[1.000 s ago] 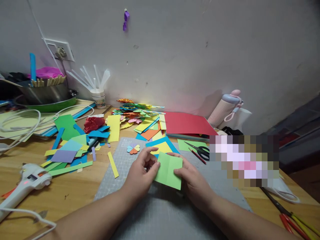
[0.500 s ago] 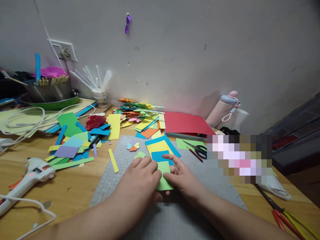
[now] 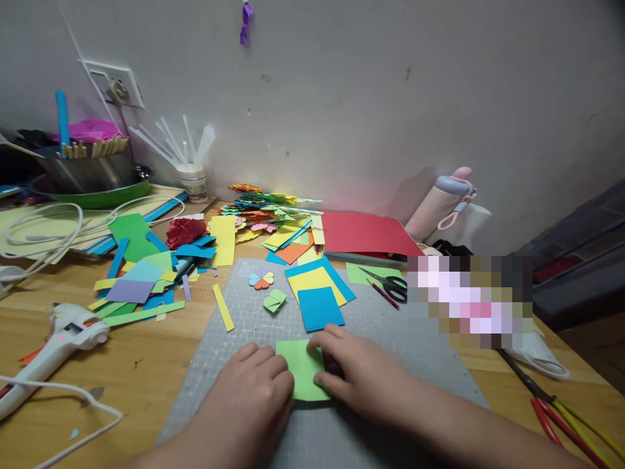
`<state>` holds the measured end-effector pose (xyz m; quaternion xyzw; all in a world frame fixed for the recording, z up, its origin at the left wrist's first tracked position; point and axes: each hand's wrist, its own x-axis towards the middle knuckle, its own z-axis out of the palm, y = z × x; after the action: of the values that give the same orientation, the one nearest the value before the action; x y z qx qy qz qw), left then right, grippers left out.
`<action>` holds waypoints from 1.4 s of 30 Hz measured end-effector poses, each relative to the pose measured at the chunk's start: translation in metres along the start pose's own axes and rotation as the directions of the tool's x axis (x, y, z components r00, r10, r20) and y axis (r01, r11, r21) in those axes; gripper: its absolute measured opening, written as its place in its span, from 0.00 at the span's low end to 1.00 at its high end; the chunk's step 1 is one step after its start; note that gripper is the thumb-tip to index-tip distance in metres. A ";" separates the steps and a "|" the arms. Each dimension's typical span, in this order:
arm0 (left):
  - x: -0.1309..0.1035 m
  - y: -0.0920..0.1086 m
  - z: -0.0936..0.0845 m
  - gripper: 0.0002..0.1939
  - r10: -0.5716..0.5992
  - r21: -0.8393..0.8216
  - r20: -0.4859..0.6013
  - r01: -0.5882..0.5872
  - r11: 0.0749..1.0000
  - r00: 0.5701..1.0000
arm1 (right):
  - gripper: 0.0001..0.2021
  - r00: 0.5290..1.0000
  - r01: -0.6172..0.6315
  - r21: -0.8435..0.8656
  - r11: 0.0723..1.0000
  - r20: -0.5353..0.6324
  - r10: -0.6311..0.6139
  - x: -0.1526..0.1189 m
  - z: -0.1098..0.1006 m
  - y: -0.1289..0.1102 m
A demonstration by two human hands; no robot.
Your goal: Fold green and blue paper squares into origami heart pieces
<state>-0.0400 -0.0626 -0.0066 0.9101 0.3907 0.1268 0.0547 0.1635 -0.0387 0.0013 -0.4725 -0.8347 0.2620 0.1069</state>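
A light green square of paper (image 3: 301, 374) with a faint crease lies over the grey cutting mat (image 3: 205, 404), its near edge slightly raised. My left hand (image 3: 261, 384) has its fingers curled at the paper's left edge; the thumb is hidden. On the right side, my right hand (image 3: 364, 368) grips the paper between thumb and bent fingers. Just beyond are a blue paper square (image 3: 321, 309), a yellow sheet (image 3: 312, 284) and a folded green paper piece (image 3: 275, 301). Behind that piece sits a multicoloured paper flower (image 3: 262, 280).
Black-handled scissors (image 3: 390, 283) and a red pencil (image 3: 383, 294) lie at the mat's far right. A white glue gun (image 3: 63, 345) and paper scraps (image 3: 131, 290) are on the left. Red-and-yellow-handled pliers or shears (image 3: 556, 404) rest at the right. A red sheet (image 3: 366, 233) lies near the wall.
Both hands have come down nearer to me with the green paper, which now shows wider and flatter. The blue square and folded green piece are uncovered. The view has tilted slightly.
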 end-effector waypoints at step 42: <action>0.006 -0.017 -0.006 0.10 0.046 -0.044 0.018 -0.045 0.998 0.999 | 0.09 0.886 0.450 -0.441 0.777 0.116 -0.448 0.002 0.003 -0.001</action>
<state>-0.0498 -0.0465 -0.0028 0.9185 0.3666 0.1279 0.0754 0.1606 -0.0381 -0.0011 -0.2708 -0.9609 0.0269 0.0503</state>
